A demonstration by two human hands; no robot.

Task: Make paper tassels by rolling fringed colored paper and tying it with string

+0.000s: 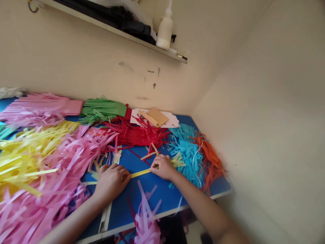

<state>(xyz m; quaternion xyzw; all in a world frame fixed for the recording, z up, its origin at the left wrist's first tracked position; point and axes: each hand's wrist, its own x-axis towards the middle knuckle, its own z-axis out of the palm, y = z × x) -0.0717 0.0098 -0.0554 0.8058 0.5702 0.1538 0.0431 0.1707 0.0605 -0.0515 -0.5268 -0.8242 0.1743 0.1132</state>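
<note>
A narrow band of yellow fringed paper (140, 173) is stretched low over the blue table (127, 200) between my two hands. My left hand (113, 179) is closed on its left end, with pale yellow strands showing past the fingers. At the other end my right hand (164, 166) pinches the band, and more yellow fringe (178, 160) fans out beyond it. Loose yellow strips (148, 156) lie just past my right fingers. A pink paper tassel (147, 220) hangs at the table's front edge, below my hands.
Pink fringe (73, 159) and yellow fringe (27, 149) pile at left. Green fringe (104, 108), red fringe (137, 134) and card pieces (157, 117) lie behind. Blue fringe (186, 149) and orange fringe (213, 162) sit right. Above, a shelf (114, 32) holds a white bottle (165, 32).
</note>
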